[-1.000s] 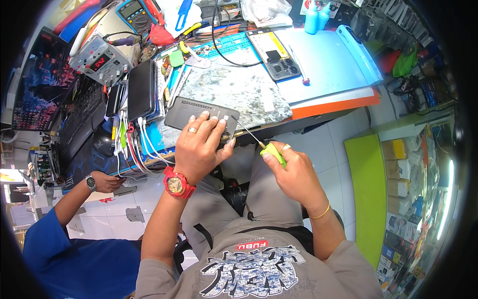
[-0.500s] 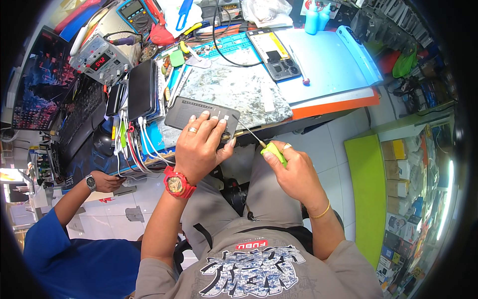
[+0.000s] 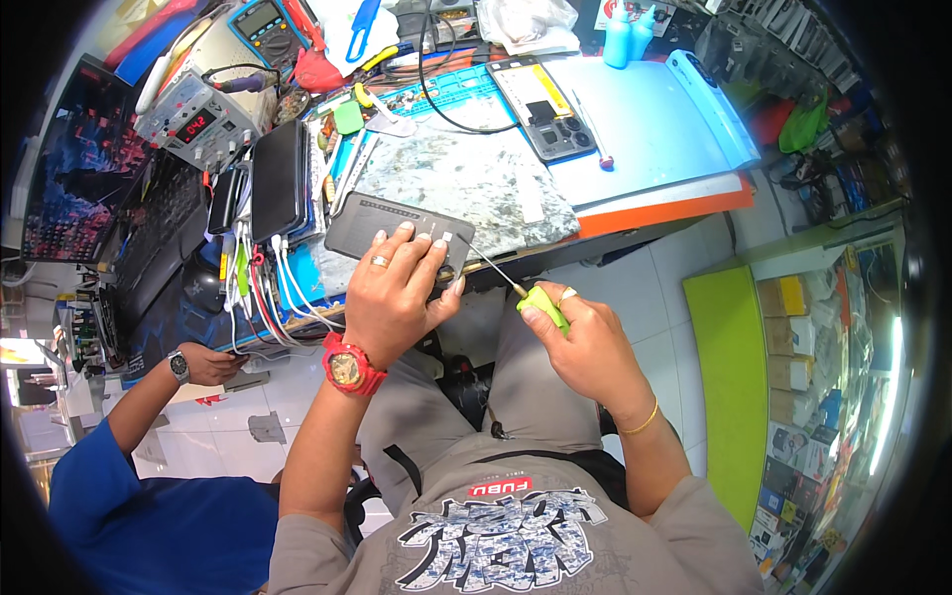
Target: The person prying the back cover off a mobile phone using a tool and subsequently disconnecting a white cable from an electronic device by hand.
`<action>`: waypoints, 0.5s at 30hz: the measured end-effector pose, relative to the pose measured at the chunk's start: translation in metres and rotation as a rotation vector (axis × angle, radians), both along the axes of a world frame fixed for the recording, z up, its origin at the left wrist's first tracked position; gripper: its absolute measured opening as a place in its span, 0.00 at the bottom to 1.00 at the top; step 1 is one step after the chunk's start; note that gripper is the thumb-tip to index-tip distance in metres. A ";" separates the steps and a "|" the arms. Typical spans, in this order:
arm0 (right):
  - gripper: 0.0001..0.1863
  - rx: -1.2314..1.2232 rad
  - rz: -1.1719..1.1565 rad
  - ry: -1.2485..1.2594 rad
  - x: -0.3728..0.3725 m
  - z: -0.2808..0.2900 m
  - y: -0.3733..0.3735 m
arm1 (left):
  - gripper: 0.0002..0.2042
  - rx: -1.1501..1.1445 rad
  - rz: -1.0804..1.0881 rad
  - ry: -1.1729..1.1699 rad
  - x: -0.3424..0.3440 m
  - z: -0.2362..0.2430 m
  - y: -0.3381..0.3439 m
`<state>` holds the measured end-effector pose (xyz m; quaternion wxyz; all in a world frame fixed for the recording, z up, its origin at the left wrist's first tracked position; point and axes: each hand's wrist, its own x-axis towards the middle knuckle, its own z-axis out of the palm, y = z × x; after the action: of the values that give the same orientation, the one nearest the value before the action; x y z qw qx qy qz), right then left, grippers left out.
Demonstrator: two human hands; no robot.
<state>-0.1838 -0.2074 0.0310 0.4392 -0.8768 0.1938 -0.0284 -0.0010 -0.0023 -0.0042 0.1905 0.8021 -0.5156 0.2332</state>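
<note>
Left hand, fingers half-spread, is pressing dark device; right hand is gripping green-handled tool, tip at device's right end; light pressure likely helping.

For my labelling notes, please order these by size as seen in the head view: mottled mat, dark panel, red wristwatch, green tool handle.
1. Mottled mat
2. Dark panel, partly covered by left hand
3. Red wristwatch
4. Green tool handle, partly inside right hand

A dark-grey smartphone lies flat, slightly slanted, at the desk's near edge; a lime-handled screwdriver tilts up, tip at its right end.
</note>
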 end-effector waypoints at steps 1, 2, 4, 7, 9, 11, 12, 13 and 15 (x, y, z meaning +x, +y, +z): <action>0.28 0.006 0.002 0.002 0.001 0.001 0.001 | 0.21 -0.005 -0.003 0.000 0.000 0.000 0.000; 0.28 0.013 0.004 0.004 0.001 0.001 0.001 | 0.21 -0.010 -0.005 0.000 0.000 0.000 0.000; 0.28 0.017 -0.015 -0.013 0.001 -0.002 -0.001 | 0.21 -0.003 -0.002 0.004 0.000 0.001 0.000; 0.28 0.010 -0.019 -0.017 0.003 -0.002 -0.003 | 0.21 0.001 0.004 0.005 0.000 0.001 0.001; 0.28 0.010 -0.009 0.002 0.002 0.000 -0.003 | 0.21 0.001 0.005 0.005 0.000 0.001 0.001; 0.27 0.019 0.008 0.036 0.002 0.002 -0.002 | 0.21 0.001 0.002 0.005 0.000 0.000 0.001; 0.27 0.015 0.006 0.027 0.001 0.002 -0.001 | 0.21 0.002 0.003 0.005 0.000 0.001 0.001; 0.27 0.011 0.005 0.018 0.001 0.002 0.000 | 0.21 0.002 0.003 0.005 0.000 0.002 0.001; 0.27 0.013 0.000 0.009 0.001 0.002 0.001 | 0.21 0.001 0.002 0.007 0.000 0.002 0.001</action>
<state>-0.1823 -0.2068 0.0328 0.4441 -0.8740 0.1960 -0.0231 -0.0009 -0.0017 -0.0024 0.1915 0.8035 -0.5145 0.2302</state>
